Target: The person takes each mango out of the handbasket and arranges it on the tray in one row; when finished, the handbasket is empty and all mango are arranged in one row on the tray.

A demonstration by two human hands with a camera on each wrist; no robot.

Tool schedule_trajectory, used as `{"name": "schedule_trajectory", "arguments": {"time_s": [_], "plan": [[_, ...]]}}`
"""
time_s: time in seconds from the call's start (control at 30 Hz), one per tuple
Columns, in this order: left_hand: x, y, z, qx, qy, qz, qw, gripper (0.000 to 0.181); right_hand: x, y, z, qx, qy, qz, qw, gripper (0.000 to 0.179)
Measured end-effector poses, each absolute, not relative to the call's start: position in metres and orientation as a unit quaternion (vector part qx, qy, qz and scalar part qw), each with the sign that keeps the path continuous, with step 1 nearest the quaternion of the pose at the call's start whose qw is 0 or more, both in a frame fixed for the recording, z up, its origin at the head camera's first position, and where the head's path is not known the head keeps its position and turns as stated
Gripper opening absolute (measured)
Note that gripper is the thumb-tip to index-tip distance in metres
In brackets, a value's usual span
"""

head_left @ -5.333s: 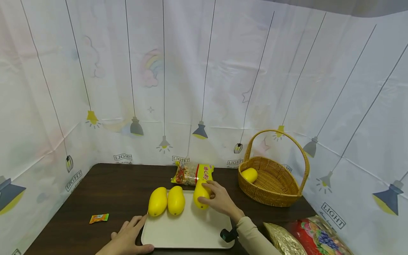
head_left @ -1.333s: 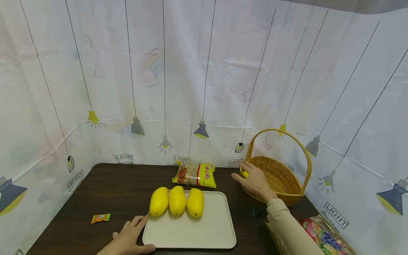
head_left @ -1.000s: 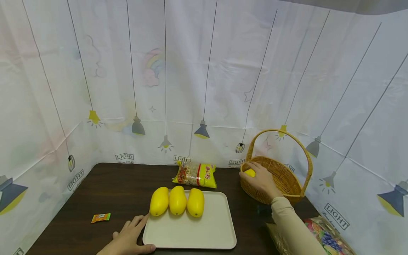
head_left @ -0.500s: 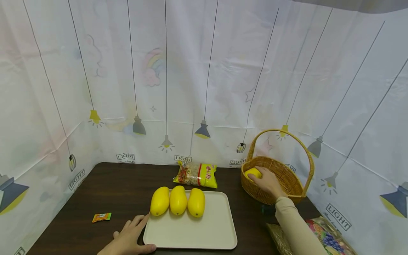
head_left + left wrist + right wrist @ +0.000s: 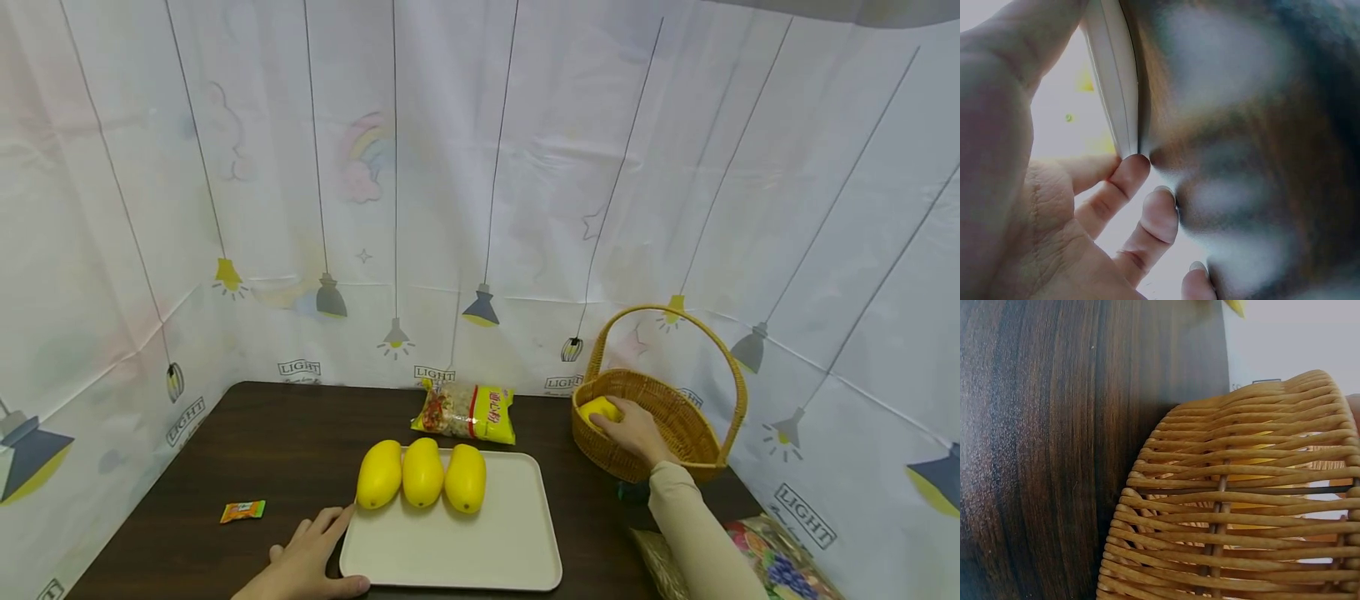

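Observation:
Three yellow mangoes (image 5: 423,473) lie side by side along the far left part of a cream tray (image 5: 457,546). My left hand (image 5: 306,557) rests at the tray's near left corner, fingertips on its left side and thumb at the near edge. In the left wrist view, its fingertips (image 5: 1132,175) touch the tray's rim and the dark table. Inside the wicker basket (image 5: 611,457) at the right, my right hand (image 5: 637,432) grips another mango (image 5: 597,409). The right wrist view shows mostly the basket's woven wall (image 5: 1235,506), with bits of yellow behind its gaps.
A noodle-like food bag (image 5: 467,412) lies behind the tray, and a small wrapped candy (image 5: 243,511) on the left. A tall handle (image 5: 670,307) arches over the basket. Gold and fruit-printed packaging (image 5: 780,558) sits at the near right, partly behind my sleeve.
My right hand set a mango on the tray beside the other two, let go, moved right into the basket and took hold of the mango there. My left hand stayed at the tray.

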State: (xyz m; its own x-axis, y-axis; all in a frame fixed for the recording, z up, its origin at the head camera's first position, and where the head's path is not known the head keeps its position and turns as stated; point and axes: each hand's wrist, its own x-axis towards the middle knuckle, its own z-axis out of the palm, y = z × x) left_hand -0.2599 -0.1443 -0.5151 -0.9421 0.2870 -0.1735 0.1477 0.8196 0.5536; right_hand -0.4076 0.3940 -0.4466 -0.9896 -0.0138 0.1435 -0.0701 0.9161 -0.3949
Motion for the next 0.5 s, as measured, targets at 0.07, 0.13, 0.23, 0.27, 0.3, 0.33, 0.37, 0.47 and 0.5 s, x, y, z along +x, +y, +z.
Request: {"name": "schedule_trajectory", "arguments": {"time_s": [0.07,0.13,0.23,0.27,0.3,0.33,0.37,0.47,0.5], "plan": [[-0.26,-0.144,-0.516,0.114,0.945,0.278,0.127,0.107,-0.409,0.395,-0.448,0.023,-0.977,0.202,0.067,0.073],[-0.26,-0.144,-0.517,0.112,0.945,0.279,0.129,0.107,-0.411,0.395,-0.449,0.023,-0.977,0.202,0.068,0.072],[-0.26,-0.143,-0.515,0.111,0.945,0.279,0.13,0.108,-0.413,0.395,-0.45,0.023,-0.977,0.202,0.073,0.072],[-0.26,-0.143,-0.515,0.11,0.945,0.279,0.13,0.108,-0.414,0.395,-0.45,0.023,-0.977,0.2,0.074,0.072],[-0.26,-0.143,-0.514,0.109,0.945,0.28,0.131,0.108,-0.415,0.395,-0.451,0.022,-0.977,0.201,0.073,0.072],[-0.26,-0.143,-0.514,0.109,0.945,0.28,0.131,0.107,-0.416,0.395,-0.451,0.022,-0.977,0.202,0.071,0.072],[-0.26,-0.143,-0.514,0.11,0.945,0.28,0.131,0.107,-0.417,0.395,-0.452,0.024,-0.977,0.2,0.069,0.073],[-0.261,-0.144,-0.516,0.111,0.942,0.287,0.133,0.107,-0.419,0.394,-0.453,0.026,-0.979,0.194,0.062,0.074],[-0.262,-0.145,-0.517,0.112,0.942,0.285,0.134,0.108,-0.42,0.394,-0.453,0.025,-0.979,0.193,0.059,0.074]]}}
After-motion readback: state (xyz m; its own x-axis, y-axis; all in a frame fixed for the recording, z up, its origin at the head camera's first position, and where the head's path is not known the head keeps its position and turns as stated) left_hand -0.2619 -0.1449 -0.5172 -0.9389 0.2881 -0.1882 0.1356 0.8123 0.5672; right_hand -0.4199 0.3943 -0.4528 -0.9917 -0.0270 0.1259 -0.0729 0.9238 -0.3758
